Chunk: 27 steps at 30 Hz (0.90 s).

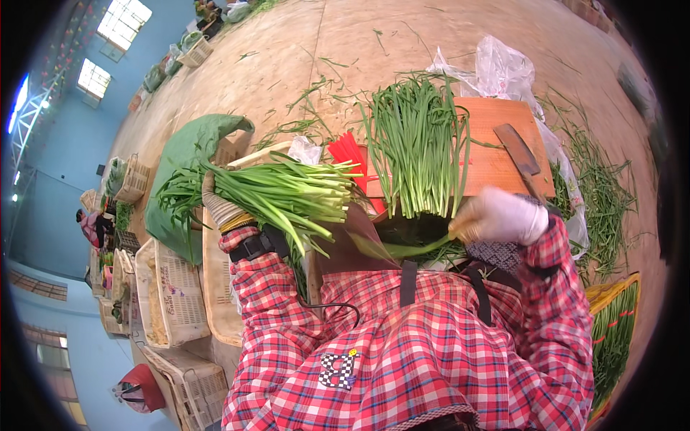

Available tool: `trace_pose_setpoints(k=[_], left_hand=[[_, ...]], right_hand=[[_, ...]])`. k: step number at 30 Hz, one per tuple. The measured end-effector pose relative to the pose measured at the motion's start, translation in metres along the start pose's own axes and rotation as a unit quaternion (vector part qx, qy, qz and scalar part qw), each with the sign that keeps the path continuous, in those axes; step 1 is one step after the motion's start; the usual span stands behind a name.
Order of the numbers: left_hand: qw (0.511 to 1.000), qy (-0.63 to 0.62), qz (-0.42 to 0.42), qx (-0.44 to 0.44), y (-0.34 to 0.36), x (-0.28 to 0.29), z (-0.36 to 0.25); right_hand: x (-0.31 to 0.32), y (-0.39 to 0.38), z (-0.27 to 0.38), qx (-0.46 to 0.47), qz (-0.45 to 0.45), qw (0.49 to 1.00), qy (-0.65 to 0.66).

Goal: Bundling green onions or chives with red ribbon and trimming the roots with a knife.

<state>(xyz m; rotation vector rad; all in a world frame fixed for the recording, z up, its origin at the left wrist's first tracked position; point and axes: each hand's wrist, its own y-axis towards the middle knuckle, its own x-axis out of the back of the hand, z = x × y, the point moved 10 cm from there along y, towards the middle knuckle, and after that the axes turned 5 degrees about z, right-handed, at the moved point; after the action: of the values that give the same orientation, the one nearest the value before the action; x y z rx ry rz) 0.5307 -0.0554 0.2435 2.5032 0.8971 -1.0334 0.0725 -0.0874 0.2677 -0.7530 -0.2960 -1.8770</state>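
My left hand [218,203], in a striped knitted glove, is wrapped round a bunch of garlic chives [287,192]. Its pale cut ends point right and the leafy tips hang off to the left. Over my lap, my right hand [496,217] in a white glove is closed and blurred by motion. A loose green leaf [410,250] trails leftward from its fingers. Just beyond it, a larger pile of garlic chives [417,144] lies on an orange-brown board [483,172], stem ends toward me. A cleaver [517,149] rests on the board's right side.
Red strips [348,152] lie left of the board, near a green sack [176,161]. Plastic crates [180,291] line the left. Clear plastic bags [505,68] sit behind the board. Loose greens [596,194] cover the floor at right, above a yellow-edged bundle of greens [614,330].
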Motion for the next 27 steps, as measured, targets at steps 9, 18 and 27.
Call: trace_pose_setpoints(k=[9, 18, 27], left_hand=[[1.000, 0.007, -0.002, 0.010, -0.010, -0.018, 0.009], [0.997, 0.026, -0.005, 0.075, -0.025, -0.035, 0.027], [0.999, -0.009, -0.020, 0.043, -0.008, 0.002, 0.017]], right_hand=[[-0.007, 0.041, 0.125, 0.226, -0.306, 0.862, -0.335], [-0.012, 0.076, 0.117, 0.321, -0.320, 0.841, -0.295], [-0.013, 0.005, 0.071, 0.230, 0.053, 0.972, 0.005]])
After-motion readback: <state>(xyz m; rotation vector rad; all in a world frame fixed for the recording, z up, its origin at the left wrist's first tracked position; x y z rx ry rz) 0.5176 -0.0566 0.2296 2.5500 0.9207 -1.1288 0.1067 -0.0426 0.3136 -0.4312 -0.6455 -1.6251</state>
